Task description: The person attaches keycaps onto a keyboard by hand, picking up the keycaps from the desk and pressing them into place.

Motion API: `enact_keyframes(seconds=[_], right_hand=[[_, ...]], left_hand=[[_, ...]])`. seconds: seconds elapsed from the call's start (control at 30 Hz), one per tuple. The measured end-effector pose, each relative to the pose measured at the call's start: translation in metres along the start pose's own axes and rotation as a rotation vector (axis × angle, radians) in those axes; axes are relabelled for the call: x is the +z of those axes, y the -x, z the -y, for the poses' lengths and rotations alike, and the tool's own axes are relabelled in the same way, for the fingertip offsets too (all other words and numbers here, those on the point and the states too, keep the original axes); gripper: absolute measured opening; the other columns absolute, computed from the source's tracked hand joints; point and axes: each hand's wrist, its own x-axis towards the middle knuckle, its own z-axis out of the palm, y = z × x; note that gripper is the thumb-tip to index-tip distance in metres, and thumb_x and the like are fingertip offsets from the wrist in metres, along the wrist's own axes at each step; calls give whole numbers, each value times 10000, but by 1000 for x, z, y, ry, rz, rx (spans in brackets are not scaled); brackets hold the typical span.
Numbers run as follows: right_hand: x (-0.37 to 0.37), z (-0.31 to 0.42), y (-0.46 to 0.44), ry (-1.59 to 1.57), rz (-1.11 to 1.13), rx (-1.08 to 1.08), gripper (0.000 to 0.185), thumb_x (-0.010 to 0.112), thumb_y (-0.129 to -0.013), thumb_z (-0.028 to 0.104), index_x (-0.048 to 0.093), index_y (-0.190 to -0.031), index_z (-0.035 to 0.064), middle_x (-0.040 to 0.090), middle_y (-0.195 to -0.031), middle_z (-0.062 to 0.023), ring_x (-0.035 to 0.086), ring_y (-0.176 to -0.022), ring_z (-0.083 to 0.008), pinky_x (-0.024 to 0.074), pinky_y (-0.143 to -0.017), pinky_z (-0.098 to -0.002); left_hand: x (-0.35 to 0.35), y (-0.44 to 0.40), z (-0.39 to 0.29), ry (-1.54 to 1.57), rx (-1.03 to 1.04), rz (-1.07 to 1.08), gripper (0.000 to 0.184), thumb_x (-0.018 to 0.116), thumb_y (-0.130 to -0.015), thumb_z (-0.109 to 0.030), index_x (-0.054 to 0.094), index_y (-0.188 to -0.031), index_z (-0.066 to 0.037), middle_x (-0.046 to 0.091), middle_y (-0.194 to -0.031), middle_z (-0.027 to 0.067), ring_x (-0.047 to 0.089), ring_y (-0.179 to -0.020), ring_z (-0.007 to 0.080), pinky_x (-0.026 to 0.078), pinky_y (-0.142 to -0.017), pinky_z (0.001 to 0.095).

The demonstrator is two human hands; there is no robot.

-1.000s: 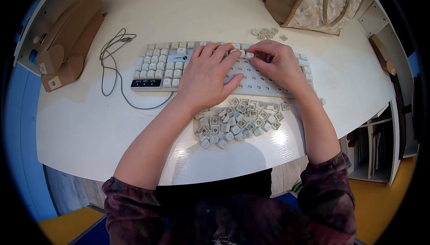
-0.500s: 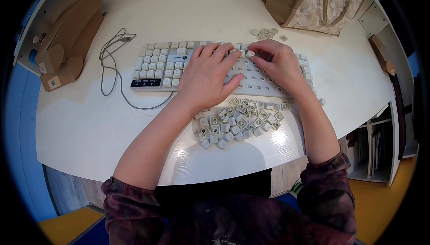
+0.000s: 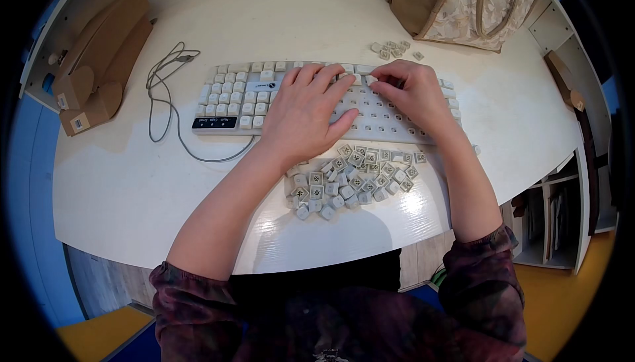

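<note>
A pale keyboard (image 3: pixel 230 91) lies across the desk, its black label strip at the near left corner. Keycaps cover its left part and far edge, while bare switches (image 3: pixel 377 117) show between my hands. My left hand (image 3: pixel 307 107) rests flat on the keyboard with fingers spread, holding nothing. Over the right part, my right hand (image 3: pixel 413 94) pinches a white keycap (image 3: pixel 372 80) between thumb and index finger, at the far rows. Many loose keycaps (image 3: pixel 350 180) lie in a pile on the near side of the keyboard, some upside down.
A smaller group of keycaps (image 3: pixel 390 49) sits behind the keyboard. A coiled grey cable (image 3: pixel 159 84) lies at left, beside a brown cardboard box (image 3: pixel 106 64). A patterned bag (image 3: pixel 463 8) stands at back right. The white desk's (image 3: pixel 132 197) curved edge is nearest my body.
The keycap at my right fingertips was tilted upward half a second ago and now sits slightly differently in the pinch. My right fingers have shifted a little; my left hand is nearly still.
</note>
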Motion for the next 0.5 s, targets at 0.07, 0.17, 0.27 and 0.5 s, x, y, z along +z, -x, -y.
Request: enact_keyframes(seconds=[0.07, 0.17, 0.27, 0.5], right_hand=[[-1, 1, 1, 15, -11, -7, 191, 759, -816, 177, 757, -928, 21, 725, -879, -135, 676, -767, -305, 535, -727, -382], [3, 3, 3, 65, -47, -39, 184, 755, -819, 173, 756, -924, 22, 724, -877, -136, 675, -762, -306, 534, -724, -380], [6, 5, 3, 75, -76, -39, 175, 755, -819, 171, 757, -920, 27, 725, -872, -131, 676, -759, -303, 534, -719, -378], [7, 1, 1, -9, -70, 17, 174, 771, -803, 167, 759, -924, 43, 728, -877, -116, 679, -761, -291, 533, -712, -371]], left_hand=[[1, 0, -1, -3, 1, -3, 480, 605, -924, -352, 582, -1318, -79, 542, -1342, 101, 459, -1266, 292, 347, -1084, 439], [1, 0, -1, -4, 1, -6, 479, 606, -924, -351, 583, -1317, -79, 542, -1340, 100, 459, -1266, 293, 347, -1085, 440], [1, 0, -1, -6, 6, -13, 478, 609, -922, -347, 582, -1316, -78, 542, -1340, 101, 461, -1265, 294, 347, -1086, 440], [0, 0, -1, 6, 3, -7, 475, 614, -920, -340, 582, -1314, -78, 542, -1340, 101, 463, -1264, 295, 347, -1090, 437]])
